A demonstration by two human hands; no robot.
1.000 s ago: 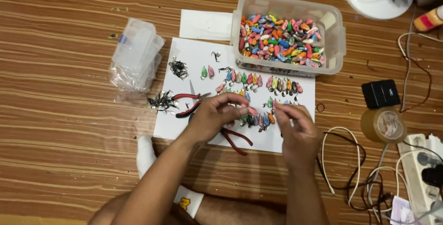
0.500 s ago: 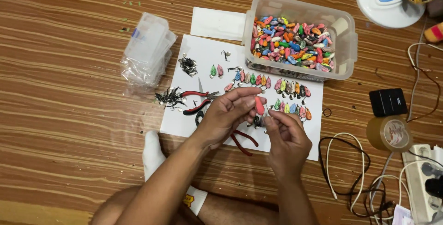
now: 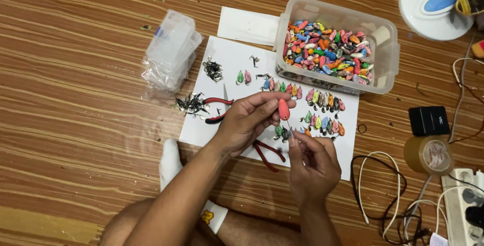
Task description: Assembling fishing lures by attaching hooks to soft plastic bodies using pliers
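In the head view, a small red teardrop-shaped lure is pinched between the thumb and fingertips of the left hand, whose fingers are curled closed around it above the white sheet. The right hand is held just below and to the right of the lure, its fingertips drawn together on something thin hanging under the lure; what that thin piece is cannot be told. The two hands are close together, nearly touching, over the lower middle of the sheet.

The sheet is flat, matte paper laid on a striped brown wooden floor. On the sheet, rows of small glossy lure bodies in green, pink, yellow and orange are laid out to the right of the held lure. Red-handled pliers lie at the sheet's left part, partly hidden by the left hand, beside a dark tangle of metal hooks. A second small heap of hooks lies further up the sheet.

At the sheet's upper right corner, a clear plastic tub with rounded corners is filled with many-coloured lures. Left of the sheet, a stack of clear plastic boxes is seen. Right of the sheet, a brown tape roll and white cables lie on the floor.
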